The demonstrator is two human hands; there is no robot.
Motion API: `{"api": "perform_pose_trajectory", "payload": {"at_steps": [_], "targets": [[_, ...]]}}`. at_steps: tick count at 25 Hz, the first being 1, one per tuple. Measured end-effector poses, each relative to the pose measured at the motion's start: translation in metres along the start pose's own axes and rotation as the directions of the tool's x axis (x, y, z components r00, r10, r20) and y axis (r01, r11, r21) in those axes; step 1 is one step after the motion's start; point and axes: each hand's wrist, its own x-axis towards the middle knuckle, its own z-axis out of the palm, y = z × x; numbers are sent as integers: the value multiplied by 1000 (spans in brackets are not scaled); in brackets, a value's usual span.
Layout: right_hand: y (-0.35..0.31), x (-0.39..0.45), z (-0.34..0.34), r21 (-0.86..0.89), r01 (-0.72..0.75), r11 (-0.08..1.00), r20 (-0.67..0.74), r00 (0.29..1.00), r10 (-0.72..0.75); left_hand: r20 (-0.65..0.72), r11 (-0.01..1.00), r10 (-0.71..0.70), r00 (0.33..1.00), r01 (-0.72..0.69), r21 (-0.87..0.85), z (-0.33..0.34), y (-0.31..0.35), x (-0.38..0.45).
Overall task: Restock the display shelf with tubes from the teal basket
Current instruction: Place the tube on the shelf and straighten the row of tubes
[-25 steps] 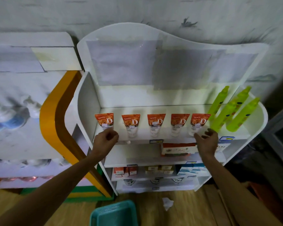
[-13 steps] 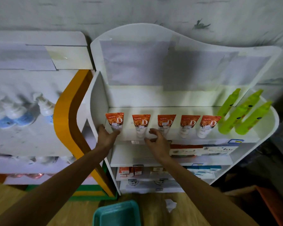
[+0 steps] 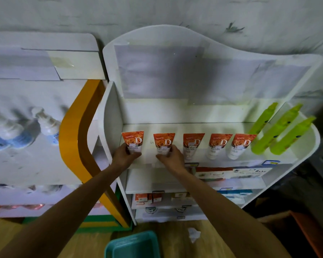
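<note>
Now my left hand [image 3: 123, 157] has its grip pinching the first tube [image 3: 133, 141], and my right hand [image 3: 171, 158] pinches the second tube [image 3: 164, 144]. Five orange tubes stand in a row on the display shelf [image 3: 199, 128], each marked "D"; the small print reads, I think, "DANZ". Three green bottles [image 3: 280, 135] lean beside them. One teal basket [image 3: 132, 245] sits on the floor below.

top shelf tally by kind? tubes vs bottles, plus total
Orange tubes: 5, standing in a row, at
Green bottles: 3, at the right end of the shelf, at
Total: 8
</note>
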Motion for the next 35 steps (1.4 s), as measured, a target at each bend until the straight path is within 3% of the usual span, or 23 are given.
{"api": "perform_pose_trajectory", "payload": {"at_steps": [8, 20, 25, 29, 32, 35], "targets": [[9, 2, 3, 15, 33, 999, -24, 999, -32, 63, 999, -1, 998, -1, 36, -7, -10, -9], [9, -22, -8, 79, 49, 996, 6, 999, -50, -13, 1000, 8, 1000, -8, -6, 2, -14, -15], [45, -59, -42, 39, 113, 993, -332, 939, -94, -119, 999, -44, 992, 44, -1, 6, -19, -19], [45, -57, -72, 75, 107, 991, -495, 867, -56, -230, 920, -279, 932, 191, -341, 26, -17, -39], [40, -49, -78, 27, 95, 995, -465, 883, -72, -71, 906, -289, 955, 248, -342, 43, -13, -44], [35, -36, -77, 9, 63, 998, -382, 923, -55, 93, 960, -204, 974, 218, -177, 54, 2, -40]]}}
